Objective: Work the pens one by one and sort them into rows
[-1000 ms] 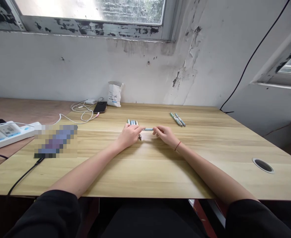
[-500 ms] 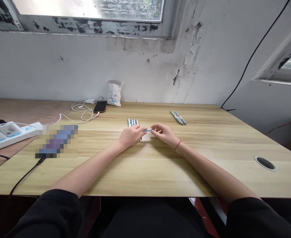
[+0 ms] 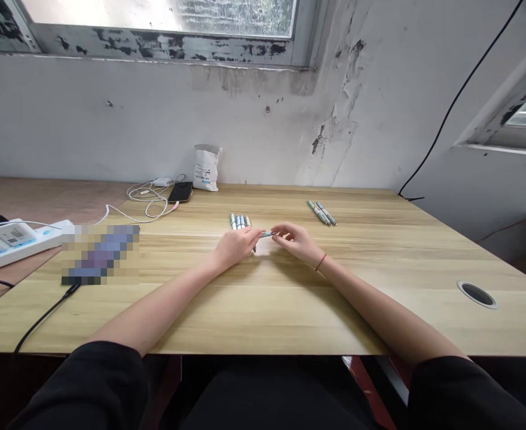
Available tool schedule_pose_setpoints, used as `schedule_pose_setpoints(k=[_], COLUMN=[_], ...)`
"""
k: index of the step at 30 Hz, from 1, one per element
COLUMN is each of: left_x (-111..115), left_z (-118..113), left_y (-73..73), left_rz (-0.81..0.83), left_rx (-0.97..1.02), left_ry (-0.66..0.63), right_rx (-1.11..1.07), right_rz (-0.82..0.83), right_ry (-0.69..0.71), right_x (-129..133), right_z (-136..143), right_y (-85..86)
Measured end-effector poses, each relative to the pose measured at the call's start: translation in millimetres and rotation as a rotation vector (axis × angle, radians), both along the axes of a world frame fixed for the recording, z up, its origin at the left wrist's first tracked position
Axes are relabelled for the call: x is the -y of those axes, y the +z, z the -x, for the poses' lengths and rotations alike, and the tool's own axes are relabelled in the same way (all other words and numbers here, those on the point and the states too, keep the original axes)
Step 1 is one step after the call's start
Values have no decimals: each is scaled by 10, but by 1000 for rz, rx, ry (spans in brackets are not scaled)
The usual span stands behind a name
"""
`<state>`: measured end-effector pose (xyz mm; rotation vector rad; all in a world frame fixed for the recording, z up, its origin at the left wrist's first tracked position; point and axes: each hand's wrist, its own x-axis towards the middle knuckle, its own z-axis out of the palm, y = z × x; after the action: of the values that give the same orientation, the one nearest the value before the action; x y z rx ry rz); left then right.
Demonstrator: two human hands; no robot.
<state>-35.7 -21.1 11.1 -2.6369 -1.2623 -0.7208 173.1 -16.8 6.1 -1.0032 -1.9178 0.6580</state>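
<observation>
A slim light-blue pen (image 3: 266, 234) is held roughly level above the wooden desk, between both hands. The fingers of my left hand (image 3: 236, 246) are closed on its left end. At the other end, my right hand (image 3: 296, 242) pinches the tip between thumb and fingers. Several pens (image 3: 239, 221) lie side by side just behind my left hand, which partly hides them. Farther right and back, a small group of pens (image 3: 320, 212) lies slanted on the desk.
A white pouch (image 3: 206, 168) stands against the wall beside a black phone (image 3: 181, 192) and a coiled white cable (image 3: 149, 203). On the left are a power strip (image 3: 43, 239) and a pixelated device (image 3: 104, 255). A round cable hole (image 3: 477, 294) is at right.
The pen and both hands stay in nearly the same place. My left fingers have shifted slightly on the pen, and the whole view has moved a little.
</observation>
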Motion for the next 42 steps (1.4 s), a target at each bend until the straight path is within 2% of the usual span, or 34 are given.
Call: schedule_pose_setpoints(k=[5,12,23,29,36,42], left_x=[8,-18,-25,3,22,27], left_z=[1,14,-19,-10,-32,-44], left_y=[8,-39,-43,-25,-22,-12], left_rz=[8,-14,-61,-34,-20,1], left_rx=[-21,29,41,47,57,84], left_ry=[-23,-35,-134,-180,-128,-99], right_rx=[-28,-9,-79,-135,-200,-128], right_rz=[121,-27,-58,-53,65,31], right_ry=[82,7,-12,-10,79,-4], right_x=[-24,-15,-9,-19,-4,-40], right_z=[-29,8,24,17,27,-27], right_y=[-19,-14,-18,-15,-26,-19])
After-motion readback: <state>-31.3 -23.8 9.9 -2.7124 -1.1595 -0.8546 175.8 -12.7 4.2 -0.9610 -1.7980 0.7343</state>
